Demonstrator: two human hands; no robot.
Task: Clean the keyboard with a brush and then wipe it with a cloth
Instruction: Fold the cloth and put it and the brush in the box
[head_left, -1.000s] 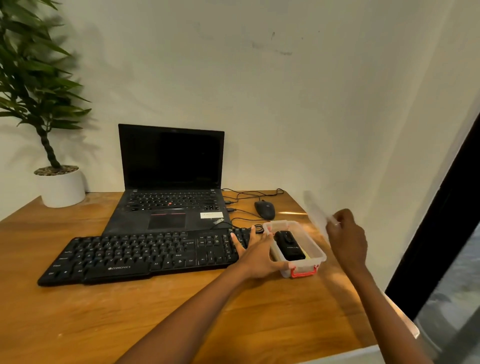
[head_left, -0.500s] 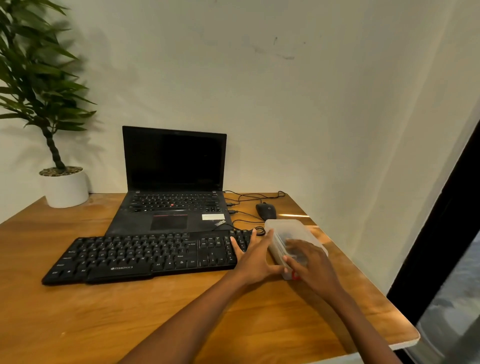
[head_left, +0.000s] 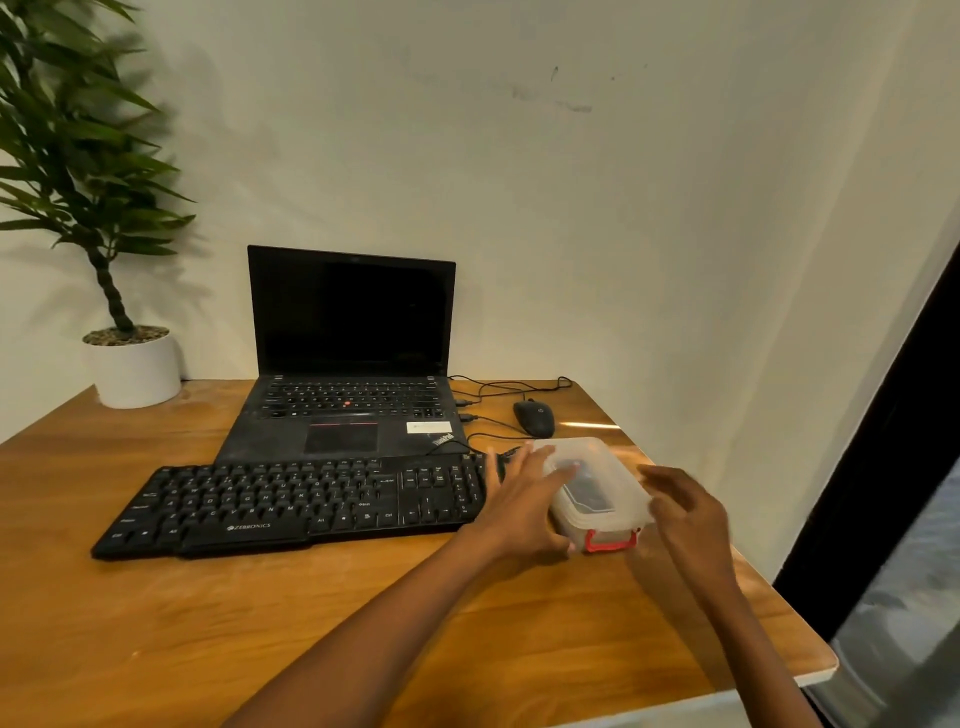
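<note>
The black keyboard (head_left: 296, 506) lies on the wooden desk (head_left: 260, 623) in front of a laptop. Just right of it stands a clear plastic box (head_left: 602, 493) with its lid on and a red latch (head_left: 610, 540) at the near end. A dark object shows dimly through the lid. My left hand (head_left: 522, 506) holds the box's left side, with its fingers over the lid and its thumb at the near corner. My right hand (head_left: 688, 514) hovers at the box's right edge, blurred, with loosely curled fingers that hold nothing. No cloth is in view.
An open black laptop (head_left: 348, 364) stands behind the keyboard. A wired mouse (head_left: 534, 418) and its cables lie at the back right. A potted plant (head_left: 132, 364) occupies the back left corner. The desk's right edge (head_left: 779, 597) runs close to the box.
A second ago my right hand held the lid in the air. It set the lid on the box and has now drawn back to the box's right side. My left hand stayed on the box.
</note>
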